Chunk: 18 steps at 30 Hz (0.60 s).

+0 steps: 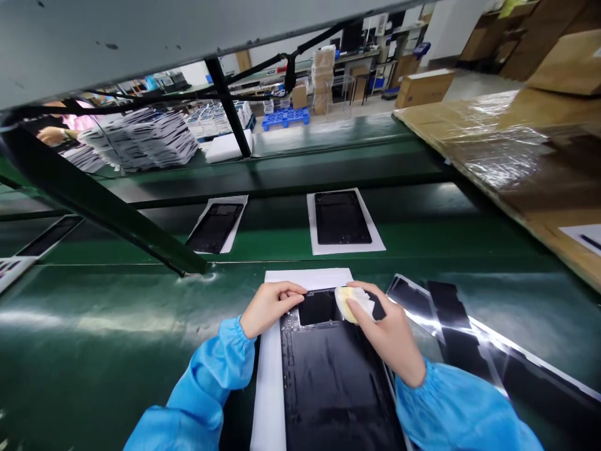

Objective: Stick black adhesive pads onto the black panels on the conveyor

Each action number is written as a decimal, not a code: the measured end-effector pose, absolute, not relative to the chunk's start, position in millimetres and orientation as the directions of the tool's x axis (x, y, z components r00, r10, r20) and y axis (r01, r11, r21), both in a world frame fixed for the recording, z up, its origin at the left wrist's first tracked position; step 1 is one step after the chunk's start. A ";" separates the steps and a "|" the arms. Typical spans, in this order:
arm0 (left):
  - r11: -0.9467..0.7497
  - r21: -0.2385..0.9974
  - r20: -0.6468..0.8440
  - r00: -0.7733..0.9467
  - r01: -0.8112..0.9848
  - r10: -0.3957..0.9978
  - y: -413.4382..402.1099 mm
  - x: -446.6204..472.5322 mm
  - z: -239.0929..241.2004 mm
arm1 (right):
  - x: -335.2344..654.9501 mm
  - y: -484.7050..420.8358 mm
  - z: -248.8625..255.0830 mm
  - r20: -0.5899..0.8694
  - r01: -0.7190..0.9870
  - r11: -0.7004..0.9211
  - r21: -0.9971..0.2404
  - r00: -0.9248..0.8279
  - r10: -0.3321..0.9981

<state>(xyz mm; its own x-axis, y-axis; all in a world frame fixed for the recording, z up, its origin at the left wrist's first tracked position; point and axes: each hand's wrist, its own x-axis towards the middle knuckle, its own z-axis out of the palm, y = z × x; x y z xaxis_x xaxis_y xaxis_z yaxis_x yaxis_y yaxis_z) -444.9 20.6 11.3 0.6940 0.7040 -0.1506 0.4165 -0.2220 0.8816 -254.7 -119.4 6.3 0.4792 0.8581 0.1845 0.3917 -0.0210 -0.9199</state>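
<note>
"Where's the tablet, and what are the hands doing?"

"The tablet [338, 382] lies flat on a white sheet [270, 388] on the green table [141, 376], right in front of the person. The right hand [392, 332] pinches a pale yellow and white pad [345, 305] between thumb and fingers, over the dark patch [317, 309] at the tablet's far end. The left hand [272, 305] has its thumb and forefinger drawn together at the far left corner. I can't tell whether they grip an edge or just rest there."

"What might go wrong?"

"I'd say the patch could wrinkle or trap air if the pad pressed unevenly. A hard sideways push might skew it, or slide the tablet along with the loose-looking sheet."

"And the fingers?"

"Bare tips could leave smudges on that dark surface, I think."

"Anything near the right arm?"

"Yes, black strips [457, 319] on clear film lie just beside it. A swinging blue sleeve [460, 407] might catch and drag them."
</note>
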 end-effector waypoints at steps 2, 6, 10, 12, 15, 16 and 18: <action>-0.224 0.873 -0.161 0.690 0.432 0.706 20.2 -444.5 11.9 | -256.3 -117.4 2.8 0.194 0.416 -0.020 -0.909 0.465 0.864; -0.224 0.867 -0.169 0.685 0.446 0.709 19.9 -444.1 12.8 | -257.3 -116.3 -2.8 0.204 0.445 -0.023 -0.895 0.455 0.867; -0.205 0.884 -0.165 0.690 0.421 0.705 19.8 -444.7 11.0 | -257.8 -115.9 -3.1 0.207 0.458 -0.026 -0.888 0.451 0.868; -0.204 0.889 -0.157 0.691 0.410 0.705 19.5 -445.0 10.2 | -257.5 -115.4 -2.4 0.199 0.462 -0.036 -0.886 0.450 0.871; -0.209 0.888 -0.148 0.686 0.409 0.713 19.0 -444.8 10.6 | -256.7 -114.9 -2.1 0.193 0.463 -0.044 -0.886 0.452 0.871; -0.211 0.886 -0.149 0.685 0.413 0.713 18.9 -444.7 11.1 | -256.4 -114.9 -2.3 0.192 0.463 -0.045 -0.885 0.452 0.871; -0.218 0.881 -0.151 0.685 0.421 0.713 19.0 -444.4 12.0 | -256.2 -115.2 -3.0 0.191 0.463 -0.044 -0.885 0.449 0.873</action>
